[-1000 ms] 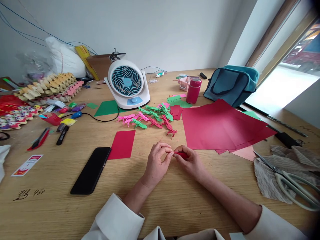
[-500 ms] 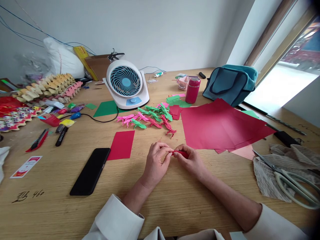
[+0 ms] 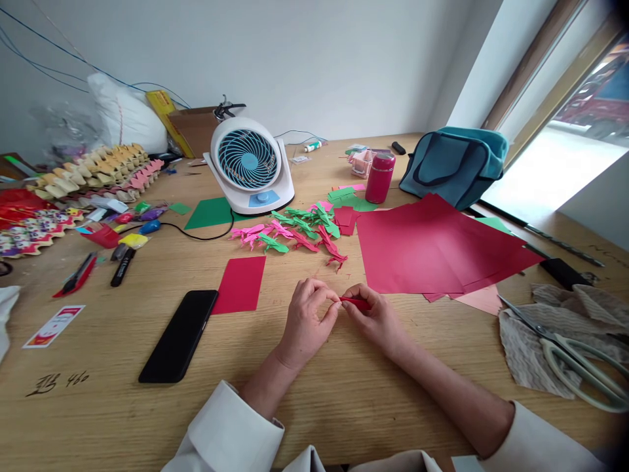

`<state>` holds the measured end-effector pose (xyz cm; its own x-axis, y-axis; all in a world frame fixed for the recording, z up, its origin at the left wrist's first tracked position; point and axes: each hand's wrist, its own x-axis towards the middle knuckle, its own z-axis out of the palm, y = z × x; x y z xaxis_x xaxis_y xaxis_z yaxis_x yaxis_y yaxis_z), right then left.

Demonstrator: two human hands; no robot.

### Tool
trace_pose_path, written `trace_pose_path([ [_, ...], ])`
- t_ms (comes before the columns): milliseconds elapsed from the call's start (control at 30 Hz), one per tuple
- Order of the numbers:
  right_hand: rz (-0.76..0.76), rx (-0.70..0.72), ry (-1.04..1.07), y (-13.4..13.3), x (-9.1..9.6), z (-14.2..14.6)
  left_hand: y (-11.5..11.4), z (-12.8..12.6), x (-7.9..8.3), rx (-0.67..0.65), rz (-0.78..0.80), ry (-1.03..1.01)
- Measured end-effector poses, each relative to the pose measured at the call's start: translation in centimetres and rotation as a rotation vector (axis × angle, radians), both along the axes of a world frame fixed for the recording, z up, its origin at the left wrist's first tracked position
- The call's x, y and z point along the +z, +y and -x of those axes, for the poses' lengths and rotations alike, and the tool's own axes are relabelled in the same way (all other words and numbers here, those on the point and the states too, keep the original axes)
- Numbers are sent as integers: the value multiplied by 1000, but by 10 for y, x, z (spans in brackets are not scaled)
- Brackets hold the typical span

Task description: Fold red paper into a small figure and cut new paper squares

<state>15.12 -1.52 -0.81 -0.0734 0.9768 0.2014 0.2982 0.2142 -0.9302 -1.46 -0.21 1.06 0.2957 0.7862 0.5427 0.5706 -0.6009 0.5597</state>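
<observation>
In the head view, the left hand has thumb and forefinger pinched at the left end of a narrow folded red paper, while the right hand grips its other end. The paper sits between them, over the near half of the wooden table.

Toward the far edge stand a lidded magenta flask, a pink basket whose contents are unclear, and, near the far right corner, a teal bag, its inside hidden. A small red cup toward the left edge holds something light blue.

Tabletop shows between the left hand and the black phone, and from the right forearm to the scissors by the right edge. Folded paper figures lie just beyond the hands; large red sheets spread to their right.
</observation>
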Motion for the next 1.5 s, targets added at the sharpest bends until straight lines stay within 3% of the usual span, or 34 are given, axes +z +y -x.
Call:
trace_pose_path([
  [333,-61,-33,-16,-1,1,0,-2,-2,-2,47,94,-116],
  [600,-230,-71,-64,-2,2,1,-9,-9,-5,-4,528,-281],
  [733,-255,-10,-95,-3,2,3,-4,-9,-9,-9,605,-424],
  [933,-157,32,-20,-4,3,4,-1,-6,-10,-26,557,-453],
  [1267,228,169,528,2,-12,8,0,-5,-11,22,502,-411],
  [1500,304,130,517,5,-3,6,3,-6,-10,-39,698,-616],
])
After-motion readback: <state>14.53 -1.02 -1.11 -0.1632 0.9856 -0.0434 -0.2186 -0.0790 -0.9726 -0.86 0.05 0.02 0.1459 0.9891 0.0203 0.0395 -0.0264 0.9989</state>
